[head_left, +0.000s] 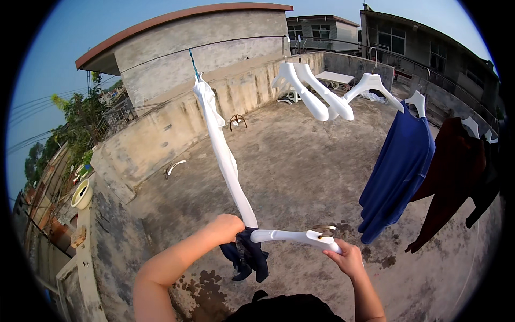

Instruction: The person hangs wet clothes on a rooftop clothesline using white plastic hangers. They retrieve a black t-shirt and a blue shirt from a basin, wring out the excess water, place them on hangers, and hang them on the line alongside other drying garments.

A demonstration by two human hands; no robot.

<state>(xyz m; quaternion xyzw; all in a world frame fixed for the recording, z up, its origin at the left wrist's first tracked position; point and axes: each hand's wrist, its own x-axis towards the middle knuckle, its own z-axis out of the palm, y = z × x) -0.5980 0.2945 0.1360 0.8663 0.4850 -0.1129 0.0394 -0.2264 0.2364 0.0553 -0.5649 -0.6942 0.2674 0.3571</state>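
Note:
My right hand [347, 258] is closed around one end of a white clothes hanger [284, 236], held sideways with its metal hook near that hand. The hanger's other end touches a dark navy garment [244, 257], which dangles bunched up below my left hand [228, 228]. That left hand is closed on the garment's upper part; its fingertips are mostly hidden. Just beyond them, a long white garment [228, 166] hangs from the line by a blue hook, its lower tip close to the hanger's end. Whether that tip touches the hanger, I cannot tell.
Several white hangers [308, 88] hang from the line ahead. To the right hang a blue long-sleeved top [399, 166] and a dark red garment [453, 155]. A concrete wall [155, 134] borders the rooftop, with a pale basin [82, 194] at left. Wet patches [206, 295] darken the floor.

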